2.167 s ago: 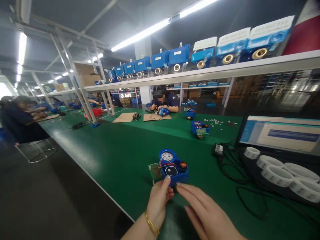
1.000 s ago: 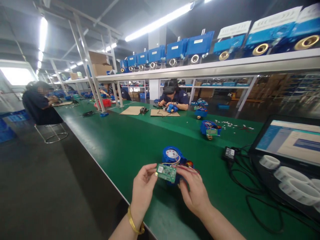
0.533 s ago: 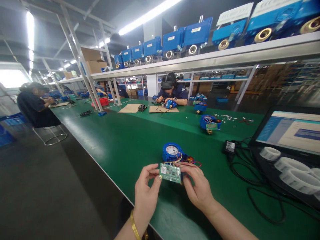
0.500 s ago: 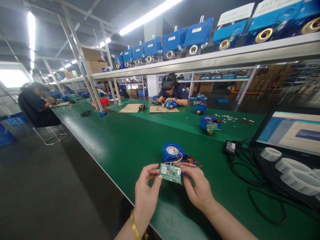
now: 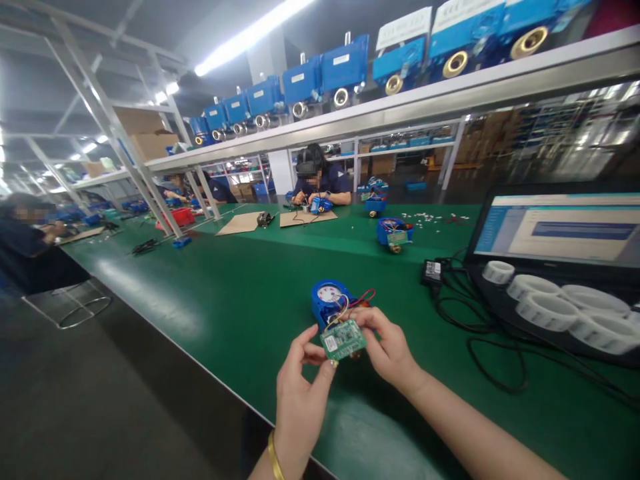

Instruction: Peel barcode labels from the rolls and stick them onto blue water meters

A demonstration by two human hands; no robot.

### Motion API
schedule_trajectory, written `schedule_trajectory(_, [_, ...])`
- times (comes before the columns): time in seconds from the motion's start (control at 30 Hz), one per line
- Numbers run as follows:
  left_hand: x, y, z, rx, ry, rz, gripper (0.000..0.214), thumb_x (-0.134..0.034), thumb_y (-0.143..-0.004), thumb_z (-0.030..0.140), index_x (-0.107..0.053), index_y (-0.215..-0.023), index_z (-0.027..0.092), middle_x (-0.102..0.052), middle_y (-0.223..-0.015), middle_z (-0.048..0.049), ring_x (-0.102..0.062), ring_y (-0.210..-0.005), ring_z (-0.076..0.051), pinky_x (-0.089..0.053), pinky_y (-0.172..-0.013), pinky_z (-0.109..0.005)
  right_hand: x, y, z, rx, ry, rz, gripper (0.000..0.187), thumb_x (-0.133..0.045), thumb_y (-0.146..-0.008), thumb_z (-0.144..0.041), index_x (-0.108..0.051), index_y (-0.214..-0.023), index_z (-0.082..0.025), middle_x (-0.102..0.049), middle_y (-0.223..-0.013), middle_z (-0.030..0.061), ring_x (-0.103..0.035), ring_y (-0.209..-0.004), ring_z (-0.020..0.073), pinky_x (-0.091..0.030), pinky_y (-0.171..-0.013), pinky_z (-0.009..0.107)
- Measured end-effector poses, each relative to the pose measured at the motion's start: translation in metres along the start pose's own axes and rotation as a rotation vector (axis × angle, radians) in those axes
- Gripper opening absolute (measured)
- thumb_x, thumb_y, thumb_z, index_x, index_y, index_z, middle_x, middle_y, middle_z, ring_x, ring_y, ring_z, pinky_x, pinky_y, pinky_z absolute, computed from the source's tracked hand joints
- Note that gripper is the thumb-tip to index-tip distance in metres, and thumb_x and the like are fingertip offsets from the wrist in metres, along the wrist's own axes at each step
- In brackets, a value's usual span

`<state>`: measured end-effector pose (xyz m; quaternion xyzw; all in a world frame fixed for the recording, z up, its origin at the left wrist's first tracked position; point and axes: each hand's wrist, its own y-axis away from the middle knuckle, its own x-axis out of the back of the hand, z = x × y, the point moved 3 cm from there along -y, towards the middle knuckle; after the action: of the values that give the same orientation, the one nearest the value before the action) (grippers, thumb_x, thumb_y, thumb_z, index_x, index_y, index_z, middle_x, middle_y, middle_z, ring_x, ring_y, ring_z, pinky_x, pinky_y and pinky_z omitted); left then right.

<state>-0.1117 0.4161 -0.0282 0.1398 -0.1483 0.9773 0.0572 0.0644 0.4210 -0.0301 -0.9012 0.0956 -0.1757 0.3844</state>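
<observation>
A green circuit board (image 5: 344,340) with a white label is held up in front of me. My left hand (image 5: 305,380) grips its left edge between thumb and fingers. At the opposite edge, my right hand (image 5: 387,343) pinches the board, its fingertips partly hidden behind it. Thin yellow, white and red wires run from the board's back toward a blue water meter (image 5: 330,299) with a round white dial. That meter rests on the green table (image 5: 240,293) just beyond my hands, its lower part covered by the board.
At right stand a laptop (image 5: 560,230), label rolls (image 5: 545,310) and a black adapter (image 5: 433,272) with cables. An opened blue meter (image 5: 395,232) sits farther back. A co-worker (image 5: 323,177) works across the table. Blue meters line the shelf (image 5: 320,123) overhead.
The view has turned to the right, so the surroundings appear shifted left. The board has tilted, its right side now raised. Both hands keep hold of it.
</observation>
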Motion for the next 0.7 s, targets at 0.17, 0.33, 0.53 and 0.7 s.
schedule_trajectory(0.17, [-0.007,0.003,0.005,0.001,-0.058,0.020,0.041,-0.055,-0.078,0.030,-0.046,-0.117,0.019,-0.058,-0.082,0.0000,-0.054,-0.077,-0.013,-0.043,-0.078,-0.027,0.002,-0.004,0.003,-0.064,-0.131,-0.002,0.012,-0.038,-0.091,-0.014,-0.047,-0.089,-0.021,-0.062,-0.095,0.0038,-0.059,-0.093,0.0146,-0.046,-0.080,0.026])
schedule_trajectory(0.33, [-0.010,0.005,0.003,0.046,-0.056,-0.032,0.047,-0.054,-0.077,0.041,-0.044,-0.117,0.017,-0.060,-0.082,-0.0019,-0.056,-0.077,-0.016,-0.044,-0.079,-0.030,0.008,-0.012,-0.004,-0.082,-0.121,0.020,0.012,-0.042,-0.087,-0.015,-0.052,-0.083,-0.019,-0.062,-0.086,0.0038,-0.060,-0.083,0.0153,-0.047,-0.075,0.026])
schedule_trajectory(0.53, [0.010,-0.038,-0.031,0.314,-0.009,0.018,0.074,-0.058,-0.055,0.070,-0.049,-0.105,0.016,-0.063,-0.077,-0.0060,-0.061,-0.078,-0.026,-0.049,-0.078,-0.039,0.011,-0.024,-0.012,-0.140,-0.078,0.076,0.018,-0.040,-0.079,-0.013,-0.057,-0.079,-0.018,-0.067,-0.078,0.0021,-0.062,-0.073,0.0136,-0.049,-0.071,0.024])
schedule_trajectory(0.7, [-0.007,-0.083,-0.047,0.598,0.144,-0.054,0.057,-0.059,-0.065,0.058,-0.049,-0.099,0.014,-0.061,-0.083,-0.0123,-0.062,-0.075,-0.025,-0.053,-0.070,-0.039,0.014,-0.031,-0.010,-0.130,0.109,0.066,0.022,-0.042,-0.074,-0.008,-0.060,-0.082,-0.018,-0.067,-0.083,0.0009,-0.063,-0.079,0.0130,-0.049,-0.077,0.022])
